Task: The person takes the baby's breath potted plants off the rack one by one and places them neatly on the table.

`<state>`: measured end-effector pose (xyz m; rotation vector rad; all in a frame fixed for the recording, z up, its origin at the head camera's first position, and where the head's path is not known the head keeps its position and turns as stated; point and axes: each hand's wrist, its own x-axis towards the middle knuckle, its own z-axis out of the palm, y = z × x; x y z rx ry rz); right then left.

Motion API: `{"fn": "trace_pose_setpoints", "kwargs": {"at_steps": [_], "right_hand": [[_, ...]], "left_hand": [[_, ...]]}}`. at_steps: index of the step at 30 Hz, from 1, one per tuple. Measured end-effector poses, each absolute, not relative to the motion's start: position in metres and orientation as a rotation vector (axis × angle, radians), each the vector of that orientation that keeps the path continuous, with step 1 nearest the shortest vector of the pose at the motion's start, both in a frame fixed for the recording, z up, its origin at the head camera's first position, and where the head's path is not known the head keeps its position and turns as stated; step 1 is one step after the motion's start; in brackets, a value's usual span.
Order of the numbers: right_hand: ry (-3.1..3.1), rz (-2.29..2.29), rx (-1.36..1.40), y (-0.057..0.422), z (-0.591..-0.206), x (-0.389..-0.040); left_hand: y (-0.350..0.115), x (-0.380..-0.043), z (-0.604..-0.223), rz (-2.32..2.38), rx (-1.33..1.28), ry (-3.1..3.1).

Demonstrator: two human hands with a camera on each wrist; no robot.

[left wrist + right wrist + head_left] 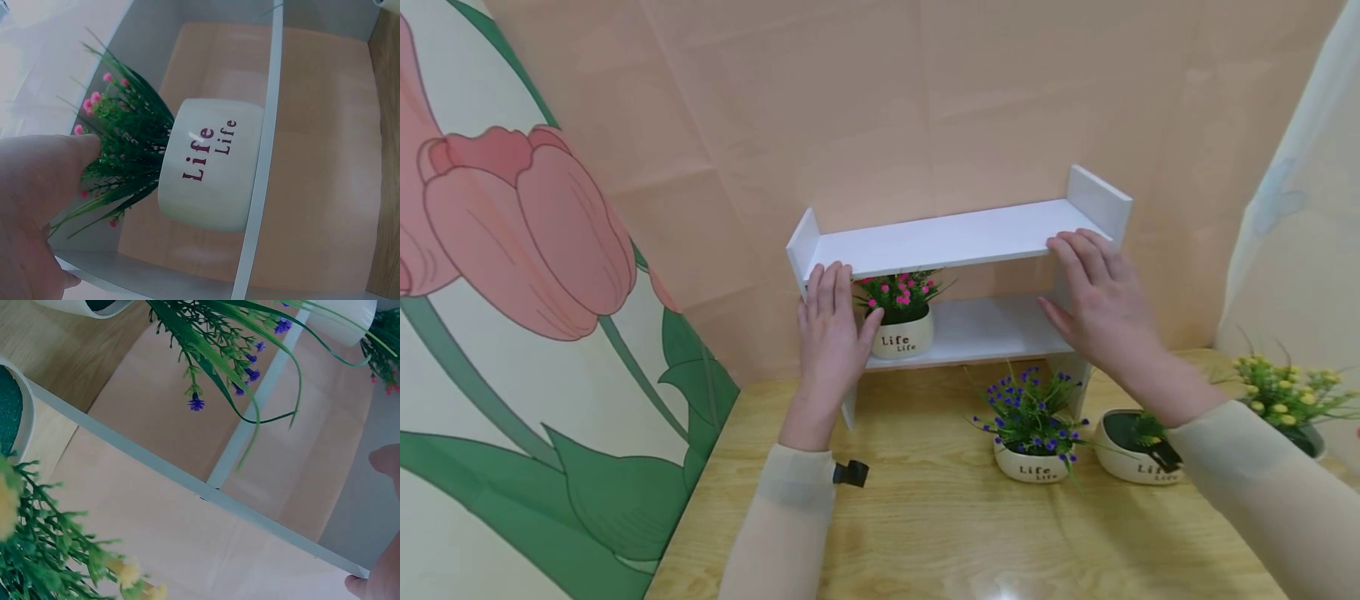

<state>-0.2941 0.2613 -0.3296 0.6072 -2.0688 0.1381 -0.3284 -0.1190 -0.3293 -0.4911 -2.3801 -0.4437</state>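
A small white two-tier shelf (955, 239) stands against the back wall. My left hand (835, 333) rests on its front left corner, fingers straight against the top board and thumb spread toward the plant below. My right hand (1105, 292) touches the front right corner, fingers laid over the top board's edge, thumb held apart. On the lower tier (1007, 327), at the left, sits a white "Life" pot (209, 165) of pink flowers. In the left wrist view the thumb (81, 150) lies before its leaves. In the right wrist view a fingertip (356, 585) meets the side panel (144, 453).
A white "Life" pot of blue-purple flowers (1033, 417) stands on the wooden table (917, 517) before the shelf. Right of it, partly behind my forearm, are another white pot (1123, 454) and yellow flowers (1285, 392). Tulip-patterned wall covering (535, 225) borders the left.
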Motion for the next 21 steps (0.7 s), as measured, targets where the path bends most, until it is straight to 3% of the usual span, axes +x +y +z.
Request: {"fn": "trace_pose_setpoints", "kwargs": {"at_steps": [21], "right_hand": [[-2.033, 0.208, 0.534, 0.257, -0.342, -0.303]], "left_hand": [[-0.124, -0.316, -0.33, -0.575, -0.531, -2.288]]}}
